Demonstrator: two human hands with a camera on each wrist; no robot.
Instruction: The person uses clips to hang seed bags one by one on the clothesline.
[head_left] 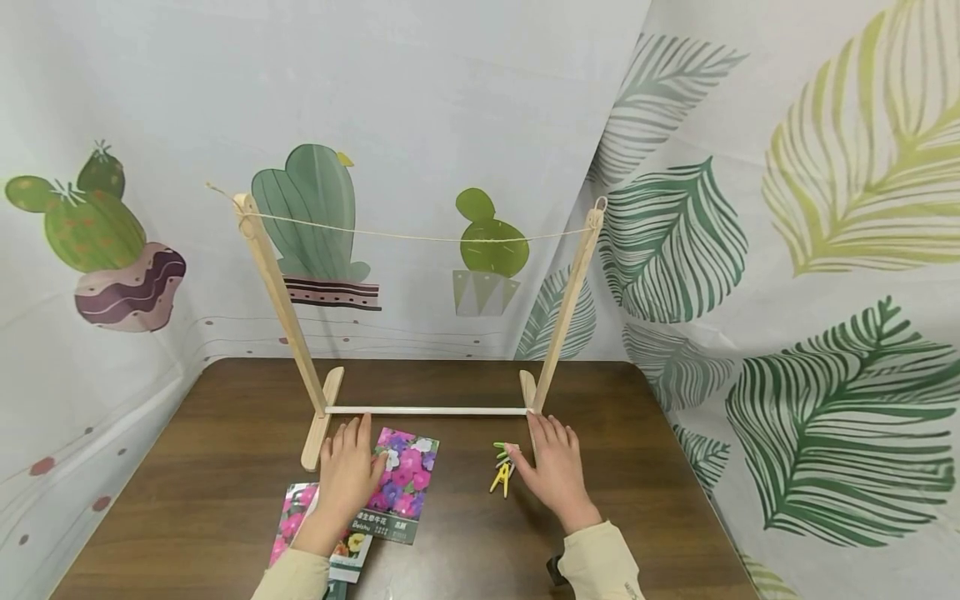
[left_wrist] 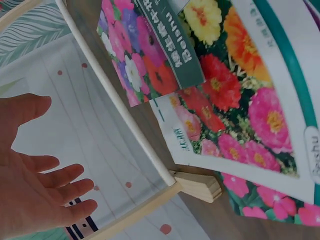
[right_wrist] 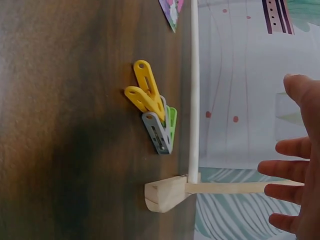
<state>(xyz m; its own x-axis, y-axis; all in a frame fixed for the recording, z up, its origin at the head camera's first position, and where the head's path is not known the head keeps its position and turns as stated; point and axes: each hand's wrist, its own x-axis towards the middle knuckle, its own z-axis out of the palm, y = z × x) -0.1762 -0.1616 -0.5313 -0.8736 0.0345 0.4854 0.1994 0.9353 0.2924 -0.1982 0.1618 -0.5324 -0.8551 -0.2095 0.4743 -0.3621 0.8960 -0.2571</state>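
My left hand (head_left: 348,471) hovers over the flower-picture packets (head_left: 411,479), fingers extended and holding nothing. In the left wrist view that hand (left_wrist: 42,187) is spread, apart from the overlapping packets (left_wrist: 220,85). My right hand (head_left: 557,471) reaches beside the right foot of a wooden stand, its thumb near a small group of clothespins (head_left: 502,478). Seen from the right wrist, the hand (right_wrist: 300,160) has loosely straight fingers with nothing in them. A yellow clothespin (right_wrist: 152,97), a grey one (right_wrist: 156,132) and a green one (right_wrist: 173,120) lie together on the table.
The stand has a left post (head_left: 279,308), a right post (head_left: 570,304) and a white rod (head_left: 427,411) low between them. A thin string (head_left: 420,237) sags between the post tops. Behind the brown table (head_left: 225,433) hangs a printed cloth (head_left: 420,100).
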